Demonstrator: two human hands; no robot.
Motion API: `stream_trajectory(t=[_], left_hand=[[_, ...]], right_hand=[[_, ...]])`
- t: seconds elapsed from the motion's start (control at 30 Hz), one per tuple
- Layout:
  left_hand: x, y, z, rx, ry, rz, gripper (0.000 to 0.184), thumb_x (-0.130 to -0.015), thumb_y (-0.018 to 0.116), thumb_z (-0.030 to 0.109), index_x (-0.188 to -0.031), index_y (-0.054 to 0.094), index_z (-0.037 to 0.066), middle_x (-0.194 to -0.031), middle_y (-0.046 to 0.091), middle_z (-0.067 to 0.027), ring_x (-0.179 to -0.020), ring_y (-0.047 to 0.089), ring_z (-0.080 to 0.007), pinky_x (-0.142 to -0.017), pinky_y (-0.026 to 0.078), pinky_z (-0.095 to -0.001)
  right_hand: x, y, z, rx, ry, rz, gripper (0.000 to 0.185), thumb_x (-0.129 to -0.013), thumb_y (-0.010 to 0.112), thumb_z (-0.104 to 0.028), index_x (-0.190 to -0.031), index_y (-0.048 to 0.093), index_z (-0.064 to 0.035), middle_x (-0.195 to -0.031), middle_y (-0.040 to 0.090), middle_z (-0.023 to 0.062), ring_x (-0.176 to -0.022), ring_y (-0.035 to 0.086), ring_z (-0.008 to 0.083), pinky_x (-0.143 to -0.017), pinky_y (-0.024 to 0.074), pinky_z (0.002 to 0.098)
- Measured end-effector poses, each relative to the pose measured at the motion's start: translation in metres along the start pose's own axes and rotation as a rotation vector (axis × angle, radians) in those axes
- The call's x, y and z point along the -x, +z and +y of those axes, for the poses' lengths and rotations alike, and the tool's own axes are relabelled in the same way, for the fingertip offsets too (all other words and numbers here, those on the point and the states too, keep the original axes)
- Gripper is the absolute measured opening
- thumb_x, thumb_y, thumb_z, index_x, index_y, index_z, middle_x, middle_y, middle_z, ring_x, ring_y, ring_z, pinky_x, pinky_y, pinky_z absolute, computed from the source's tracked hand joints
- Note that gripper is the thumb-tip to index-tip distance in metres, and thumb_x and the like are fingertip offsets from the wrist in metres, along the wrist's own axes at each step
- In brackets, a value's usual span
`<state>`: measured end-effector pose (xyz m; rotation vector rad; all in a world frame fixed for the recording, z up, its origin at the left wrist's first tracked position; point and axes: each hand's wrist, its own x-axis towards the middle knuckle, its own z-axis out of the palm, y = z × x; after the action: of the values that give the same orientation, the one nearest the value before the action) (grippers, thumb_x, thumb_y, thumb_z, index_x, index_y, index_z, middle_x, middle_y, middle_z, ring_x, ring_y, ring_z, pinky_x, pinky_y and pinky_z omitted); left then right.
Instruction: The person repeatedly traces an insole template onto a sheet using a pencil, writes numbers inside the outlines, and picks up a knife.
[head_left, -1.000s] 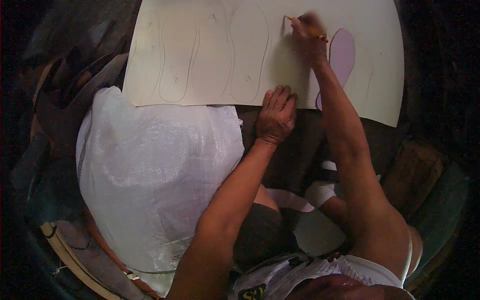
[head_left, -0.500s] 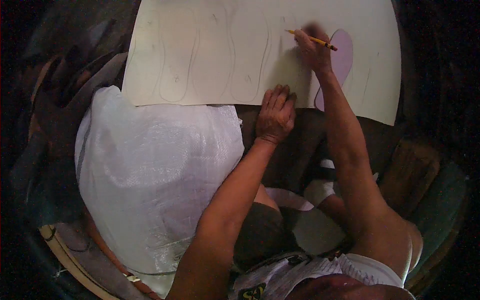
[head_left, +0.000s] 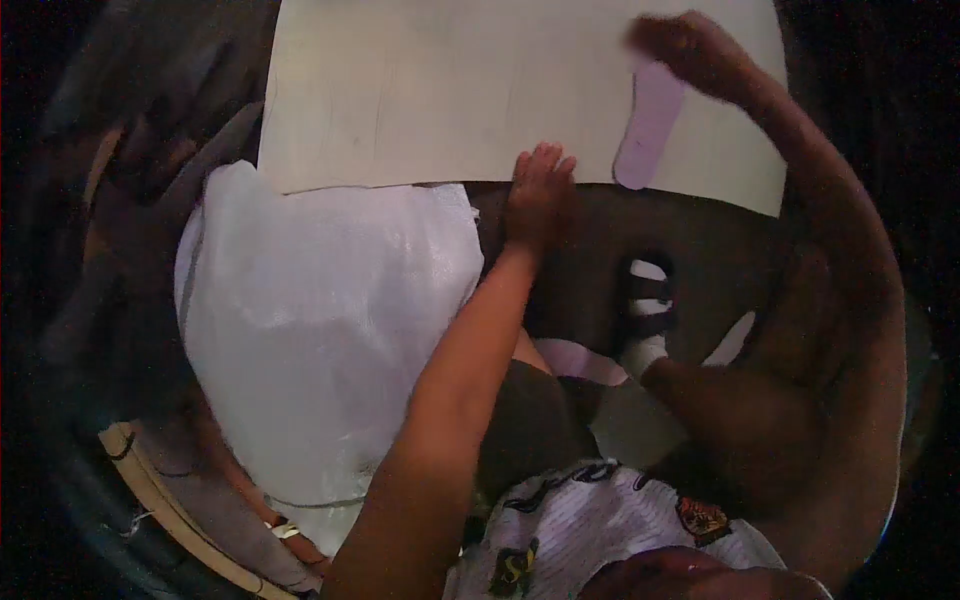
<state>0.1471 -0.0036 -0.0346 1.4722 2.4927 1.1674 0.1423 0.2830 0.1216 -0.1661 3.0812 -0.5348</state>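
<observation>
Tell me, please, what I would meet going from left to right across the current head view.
White sacking → left hand → purple sole-shaped piece → small white piece.

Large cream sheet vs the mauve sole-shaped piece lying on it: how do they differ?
Size: the large cream sheet is far bigger; the mauve sole-shaped piece covers only a small part of it.
Outline: the sheet has a long near edge ending in corners, while the piece is narrow with a rounded near end.
Visibility: the sheet runs past the top of the picture; the piece's far end meets the blurred right hand.
Shared: both look flat.
</observation>
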Motion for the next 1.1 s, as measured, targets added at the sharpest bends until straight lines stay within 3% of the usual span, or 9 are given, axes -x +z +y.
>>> stream_trajectory(t=[0.03,0.07,0.1,0.33,0.43,0.6,0.7,0.9,1.1], left_hand=[[-0.002,-0.002,0.0,-0.001,0.004,0.018,0.023,-0.081,0.055,0.014,-0.104,0.057,0.01,-0.117,0.053,-0.0113,-0.117,0.047,-0.0296,-0.102,0.032,-0.0447],[-0.002,-0.003,-0.001,0.009,0.013,0.023,0.023,-0.081,0.055,0.014,-0.104,0.057,0.01,-0.117,0.053,-0.0113,-0.117,0.047,-0.0296,-0.102,0.032,-0.0447],[-0.004,-0.002,0.001,-0.033,-0.002,-0.033,0.024,-0.08,0.056,0.013,-0.104,0.057,0.01,-0.116,0.053,-0.0114,-0.116,0.047,-0.0299,-0.102,0.032,-0.0447],[-0.008,-0.012,0.004,-0.012,-0.018,-0.089,0.031,-0.076,0.06,0.013,-0.107,0.058,0.012,-0.118,0.053,-0.0111,-0.117,0.046,-0.031,-0.101,0.033,-0.0469],[-0.007,-0.009,0.004,-0.039,-0.019,-0.093,0.032,-0.076,0.06,0.012,-0.108,0.057,0.012,-0.119,0.052,-0.0111,-0.117,0.045,-0.0308,-0.101,0.032,-0.0478],[-0.005,-0.008,0.002,-0.06,-0.008,-0.11,0.033,-0.076,0.061,0.01,-0.109,0.058,0.011,-0.122,0.05,-0.011,-0.118,0.045,-0.0314,-0.101,0.032,-0.048],[-0.008,-0.013,0.003,-0.048,-0.022,-0.157,0.035,-0.075,0.061,0.009,-0.109,0.058,0.012,-0.124,0.049,-0.011,-0.118,0.045,-0.0317,-0.101,0.032,-0.0483],[-0.011,-0.013,0.004,-0.025,-0.052,-0.191,0.036,-0.073,0.06,0.008,-0.109,0.059,0.012,-0.123,0.05,-0.0116,-0.118,0.045,-0.0318,-0.101,0.031,-0.0481],[-0.009,-0.011,0.004,-0.029,-0.066,-0.181,0.034,-0.073,0.06,0.008,-0.107,0.06,0.012,-0.122,0.05,-0.0119,-0.117,0.046,-0.0321,-0.102,0.03,-0.0478]], right_hand=[[0.012,-0.008,-0.015,-0.201,0.133,-0.14,0.021,-0.083,0.058,-0.012,-0.102,0.06,-0.0062,-0.082,0.064,0.009,-0.079,0.064,0.024,-0.065,0.0503,0.0353],[0.03,0.01,-0.009,-0.203,-0.038,-0.134,0.026,-0.083,0.059,-0.014,-0.108,0.056,-0.0067,-0.1,0.062,0.0107,-0.087,0.061,0.031,-0.076,0.0489,0.039],[0.047,0.033,-0.046,-0.108,0.07,-0.134,0.027,-0.083,0.06,-0.017,-0.108,0.056,-0.0064,-0.115,0.055,0.0123,-0.099,0.056,0.0322,-0.087,0.0444,0.04],[0.142,0.121,-0.055,0.005,0.138,-0.11,0.047,-0.084,0.057,-0.02,-0.128,0.043,-0.0097,-0.129,0.046,0.0124,-0.118,0.046,0.0263,-0.103,0.0303,0.0422],[0.163,0.121,-0.049,0.023,0.236,0.0,0.047,-0.083,0.057,-0.015,-0.128,0.044,-0.0101,-0.123,0.051,0.0125,-0.114,0.05,0.0268,-0.1,0.0355,0.04],[0.118,0.153,-0.073,-0.562,0.557,0.542,0.028,-0.083,0.06,-0.009,-0.11,0.053,-0.0053,-0.085,0.064,0.0114,-0.078,0.063,0.0216,-0.068,0.0495,0.0308],[0.101,0.172,-0.085,-0.728,0.711,0.488,0.019,-0.082,0.059,-0.012,-0.097,0.05,-0.0053,-0.086,0.061,0.0165,-0.076,0.063,0.0294,-0.065,0.0491,0.0364],[0.097,0.173,-0.088,-0.736,0.706,0.54,0.017,-0.081,0.061,-0.012,-0.086,0.045,-0.0068,-0.072,0.058,0.0119,-0.065,0.06,0.022,-0.058,0.0463,0.0328],[0.096,0.163,-0.088,-0.809,0.612,0.534,0.017,-0.081,0.061,-0.013,-0.084,0.045,-0.0066,-0.067,0.053,0.0109,-0.058,0.055,0.025,-0.057,0.045,0.0337]])
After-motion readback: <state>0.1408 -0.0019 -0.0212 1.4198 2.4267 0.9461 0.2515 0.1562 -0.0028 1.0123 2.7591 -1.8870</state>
